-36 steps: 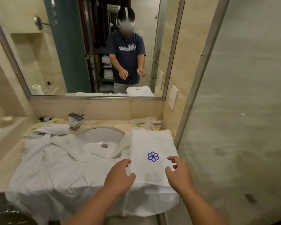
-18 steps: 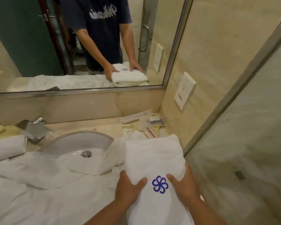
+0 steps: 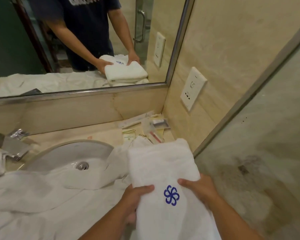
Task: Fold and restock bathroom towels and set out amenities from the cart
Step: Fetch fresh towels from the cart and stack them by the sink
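Gripping folded towel, near right: left hand, right hand, fingers clasped on its sides. Amenity packets far right on surface.

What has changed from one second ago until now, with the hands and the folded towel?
Both hands came down onto the folded towel: the left hand and the right hand were open above it, and now each grips one side beside the blue logo. The camera moved closer. The loose white linen over the sink and the amenity packets in the corner stayed in place.
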